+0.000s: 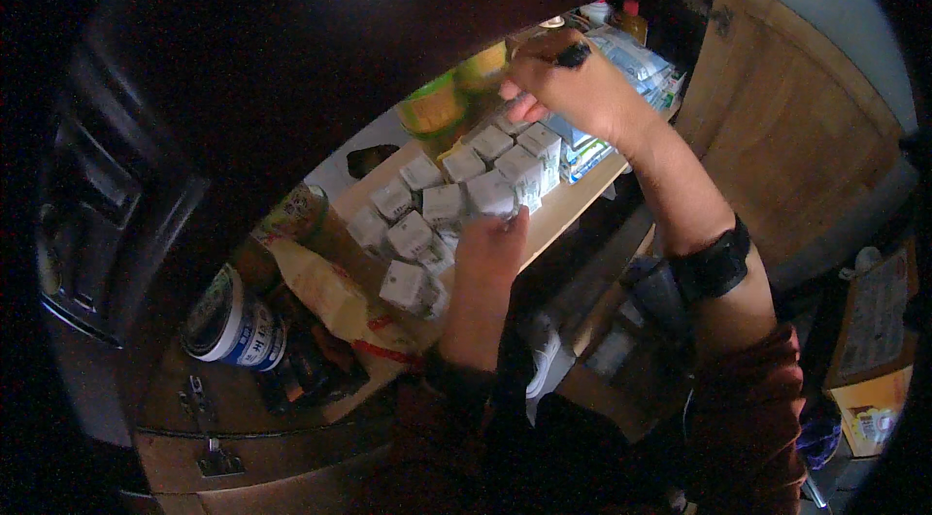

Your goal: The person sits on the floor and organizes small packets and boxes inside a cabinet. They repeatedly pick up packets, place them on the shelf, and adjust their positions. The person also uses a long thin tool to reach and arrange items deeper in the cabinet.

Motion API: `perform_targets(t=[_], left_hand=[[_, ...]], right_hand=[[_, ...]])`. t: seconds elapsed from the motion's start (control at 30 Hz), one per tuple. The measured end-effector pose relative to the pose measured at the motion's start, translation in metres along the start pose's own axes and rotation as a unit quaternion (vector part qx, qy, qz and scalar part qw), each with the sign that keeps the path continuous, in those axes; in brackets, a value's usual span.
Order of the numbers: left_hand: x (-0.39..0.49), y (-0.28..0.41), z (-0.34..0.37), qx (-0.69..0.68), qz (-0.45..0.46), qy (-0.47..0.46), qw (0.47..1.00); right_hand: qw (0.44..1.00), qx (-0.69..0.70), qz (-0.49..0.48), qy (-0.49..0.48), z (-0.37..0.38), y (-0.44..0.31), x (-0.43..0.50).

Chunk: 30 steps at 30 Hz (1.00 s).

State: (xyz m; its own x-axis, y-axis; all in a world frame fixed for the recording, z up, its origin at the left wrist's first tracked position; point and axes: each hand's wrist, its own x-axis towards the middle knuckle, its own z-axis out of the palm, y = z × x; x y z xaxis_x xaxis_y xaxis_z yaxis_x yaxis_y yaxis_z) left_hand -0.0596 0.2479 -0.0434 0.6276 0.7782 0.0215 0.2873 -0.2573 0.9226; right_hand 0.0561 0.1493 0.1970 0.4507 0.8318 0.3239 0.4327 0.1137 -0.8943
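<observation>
Small white cartons stand in uneven rows on a pale wooden shelf inside a cabinet. My left hand is at the front of the rows, its thumb and fingers against a blurred carton; whether it grips that carton is unclear. Above the far end of the rows is my right hand, blurred, its fingers curled down and a black band across it. Whether it holds anything is hidden. Blue-and-white plastic packets lie piled on the shelf just beyond my right hand.
Green-and-yellow tubs stand behind the cartons. To the left are a yellowish bag and a white-rimmed bucket bearing writing. An open wooden cabinet door borders the right side. A dark panel overhangs the shelf.
</observation>
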Motion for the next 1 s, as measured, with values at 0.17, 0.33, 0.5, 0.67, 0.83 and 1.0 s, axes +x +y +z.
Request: perform_targets(t=[0.17,0.33,0.5,0.67,0.83,1.0], left_hand=[[0.002,-0.046,0.005,0.015,0.062,-0.031,0.998],[-0.043,-0.024,-0.035,0.558,0.37,0.055,0.741],[-0.026,-0.032,-0.022,-0.045,0.027,0.064,0.997],[-0.014,-0.05,-0.01,-0.011,0.163,0.124,0.979],[-0.044,-0.031,-0.02,-0.527,-0.05,-0.045,0.847],[-0.033,-0.035,-0.02,-0.64,-0.106,-0.097,0.755]], right_hand=[[0.997,0.044,-0.066,0.023,0.002,0.013,-0.018],[0.995,0.018,-0.1,-0.007,0.036,0.03,-0.013],[0.989,-0.043,-0.142,0.013,0.041,0.019,0.003],[0.986,-0.104,-0.13,0.008,0.035,-0.013,0.003],[0.998,-0.037,-0.036,-0.021,0.032,-0.019,-0.006],[0.99,-0.09,-0.112,0.014,0.035,-0.006,-0.007]])
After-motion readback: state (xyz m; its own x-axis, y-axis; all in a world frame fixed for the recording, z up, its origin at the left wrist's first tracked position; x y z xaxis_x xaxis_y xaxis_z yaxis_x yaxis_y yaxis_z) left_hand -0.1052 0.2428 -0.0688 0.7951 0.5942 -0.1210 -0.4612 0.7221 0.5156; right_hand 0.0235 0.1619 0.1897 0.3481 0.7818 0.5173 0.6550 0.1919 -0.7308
